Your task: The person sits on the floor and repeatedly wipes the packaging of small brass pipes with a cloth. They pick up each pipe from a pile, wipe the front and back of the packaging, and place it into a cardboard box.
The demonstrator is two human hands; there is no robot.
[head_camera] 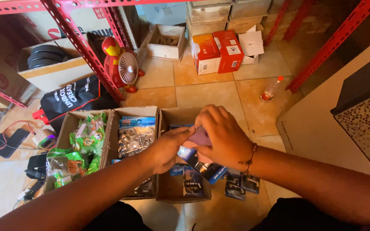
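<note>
Both hands on seemingly a blue packet

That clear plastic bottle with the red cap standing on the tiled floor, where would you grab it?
Grip the clear plastic bottle with the red cap around its body, coming from the near side: it stands roughly upright and alone on the tiled floor, with nothing touching it.

Green plastic packets heaped in left cardboard box; silvery packets in middle box; dark blue blister packs spilling onto floor beside right box; orange-and-white carton and red carton standing side by side farther back.
</note>
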